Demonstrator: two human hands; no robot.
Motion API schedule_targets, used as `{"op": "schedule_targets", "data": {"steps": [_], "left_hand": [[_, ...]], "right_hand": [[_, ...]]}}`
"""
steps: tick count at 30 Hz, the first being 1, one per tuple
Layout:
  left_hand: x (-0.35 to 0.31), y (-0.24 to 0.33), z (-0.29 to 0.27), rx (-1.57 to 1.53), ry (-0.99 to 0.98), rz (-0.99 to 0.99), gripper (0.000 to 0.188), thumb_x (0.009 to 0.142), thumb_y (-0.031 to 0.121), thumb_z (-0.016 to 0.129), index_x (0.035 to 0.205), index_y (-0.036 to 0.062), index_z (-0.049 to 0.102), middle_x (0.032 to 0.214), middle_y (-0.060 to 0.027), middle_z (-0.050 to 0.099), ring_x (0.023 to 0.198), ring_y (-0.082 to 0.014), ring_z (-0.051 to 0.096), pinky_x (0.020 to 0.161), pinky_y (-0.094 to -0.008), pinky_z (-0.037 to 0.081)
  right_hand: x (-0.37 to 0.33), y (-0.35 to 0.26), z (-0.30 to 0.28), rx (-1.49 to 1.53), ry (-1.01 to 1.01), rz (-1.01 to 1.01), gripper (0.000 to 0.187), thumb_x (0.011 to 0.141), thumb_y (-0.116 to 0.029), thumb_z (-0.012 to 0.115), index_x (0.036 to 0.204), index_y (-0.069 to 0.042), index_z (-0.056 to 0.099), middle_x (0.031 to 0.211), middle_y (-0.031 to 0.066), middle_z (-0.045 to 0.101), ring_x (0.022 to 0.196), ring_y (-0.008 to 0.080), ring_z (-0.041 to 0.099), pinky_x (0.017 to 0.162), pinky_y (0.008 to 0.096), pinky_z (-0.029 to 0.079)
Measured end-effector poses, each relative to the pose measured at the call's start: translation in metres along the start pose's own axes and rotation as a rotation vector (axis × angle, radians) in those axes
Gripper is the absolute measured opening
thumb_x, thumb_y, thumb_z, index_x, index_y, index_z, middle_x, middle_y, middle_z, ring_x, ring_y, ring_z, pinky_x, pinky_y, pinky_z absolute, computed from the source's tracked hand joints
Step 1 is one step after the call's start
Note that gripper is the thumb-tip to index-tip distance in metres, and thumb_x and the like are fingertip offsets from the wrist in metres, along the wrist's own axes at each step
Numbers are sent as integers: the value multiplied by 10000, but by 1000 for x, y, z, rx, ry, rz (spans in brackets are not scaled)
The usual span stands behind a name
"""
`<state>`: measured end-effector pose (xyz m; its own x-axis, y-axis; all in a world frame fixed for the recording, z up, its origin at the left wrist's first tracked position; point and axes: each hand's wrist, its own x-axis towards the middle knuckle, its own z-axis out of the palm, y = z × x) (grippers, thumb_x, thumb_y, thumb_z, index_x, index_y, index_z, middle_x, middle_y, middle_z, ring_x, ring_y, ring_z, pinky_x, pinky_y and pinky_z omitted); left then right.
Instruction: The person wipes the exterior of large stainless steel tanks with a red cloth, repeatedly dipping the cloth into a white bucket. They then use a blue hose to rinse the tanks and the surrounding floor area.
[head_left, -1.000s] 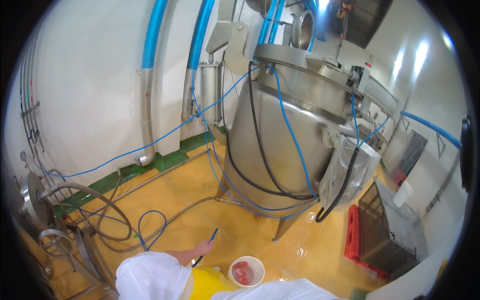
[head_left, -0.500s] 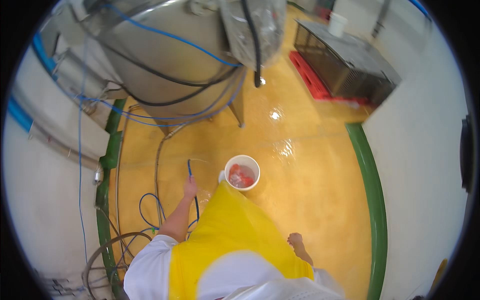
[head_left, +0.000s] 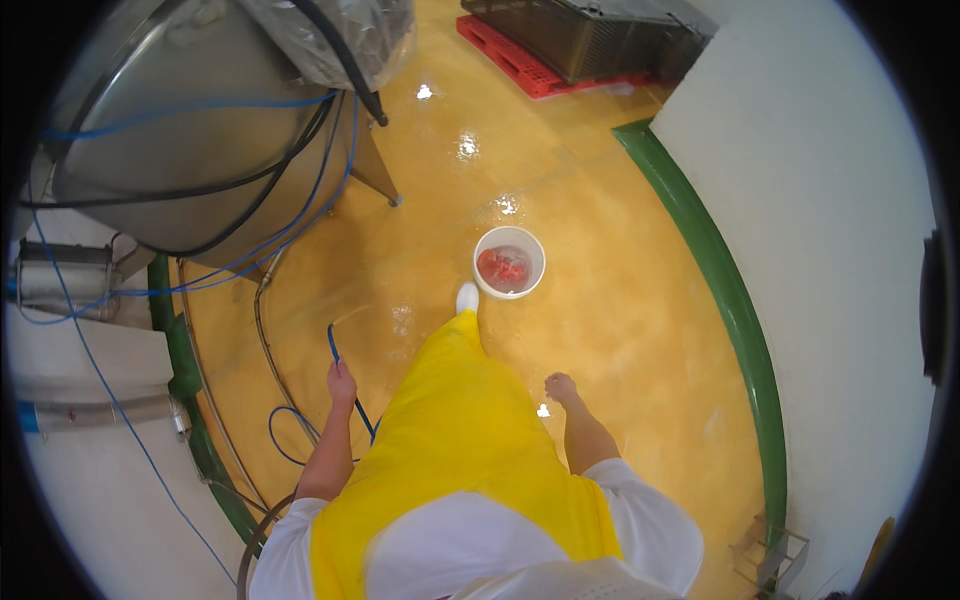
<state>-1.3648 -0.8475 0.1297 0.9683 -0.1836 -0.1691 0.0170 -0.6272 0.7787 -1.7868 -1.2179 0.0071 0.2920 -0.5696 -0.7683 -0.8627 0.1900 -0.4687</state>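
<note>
My left hand is closed around a thin blue hose; a pale stream comes from its tip above the floor. To the right, my right hand is held over the floor with its fingers curled, and nothing shows in it. Ahead of me on the floor stands a round white bucket. Inside it lie red-orange pieces, seemingly in water; their kind cannot be made out. A white boot tip shows from under my yellow apron, right beside the bucket.
A large steel tank on legs fills the far left, with blue and black hoses draped across it. Pipes and hose loops run over the wet yellow floor at left. A red pallet bears a metal crate. Green curbing edges the right wall.
My view has turned right, so the tank and pallet sit farther left. My right hand has come forward. The bucket appears farther from the tank's leg. My left hand keeps the hose.
</note>
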Motion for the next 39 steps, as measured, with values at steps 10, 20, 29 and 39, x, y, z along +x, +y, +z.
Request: {"op": "schedule_targets", "data": {"steps": [10,20,29,39], "left_hand": [[52,31,82,47,-120,64,366,1017,293,445,1083,-24,615,843,-154,627,782,-262,595,733,-374,467],[141,163,197,114,-297,118,379,1017,328,433,1123,7,604,972,-224,661,952,-387,640,819,-433,483],[222,258,280,134,-377,138,367,1017,332,429,1035,3,591,872,-236,636,868,-416,625,754,-458,470],[211,308,320,290,-331,109,406,1024,369,394,1051,13,588,985,-270,639,957,-465,600,810,-515,463]], "right_hand": [[37,-88,-24,50,-26,-103,298,882,-249,639,1076,-23,658,891,105,711,691,204,704,667,324,582],[102,-101,-180,-43,97,78,277,891,-257,583,1022,-28,669,913,121,718,727,229,706,687,345,559],[143,-196,-219,341,190,-71,262,907,-198,591,1097,-26,644,866,96,698,666,171,666,600,293,529],[227,-210,-276,-297,-8,-85,331,842,-333,629,1031,-78,723,1022,179,715,985,339,674,853,416,538]]}}
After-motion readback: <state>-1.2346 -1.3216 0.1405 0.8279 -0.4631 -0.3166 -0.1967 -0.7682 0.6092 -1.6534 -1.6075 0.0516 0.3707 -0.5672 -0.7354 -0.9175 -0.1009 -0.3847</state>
